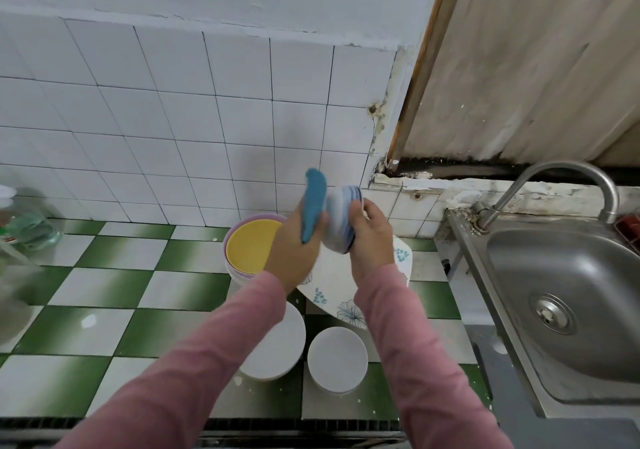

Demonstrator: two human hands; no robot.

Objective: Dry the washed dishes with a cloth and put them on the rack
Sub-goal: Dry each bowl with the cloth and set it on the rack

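My right hand (370, 237) grips a white bowl with blue stripes (341, 218), held on its side above the counter. A blue cloth (314, 204) is held in my left hand (294, 251) and pressed against the bowl's left side. Under the hands lie a yellow plate on a stack of pale bowls (251, 246), a white floral plate (341, 298), and two white dishes (277, 341) (337, 358) nearer to me. No rack is in view.
The counter (114, 310) has green and white checked tiles. A steel sink (568, 306) with a curved tap (568, 178) sits at the right. A clear plastic bottle (20, 230) stands at the far left against the tiled wall.
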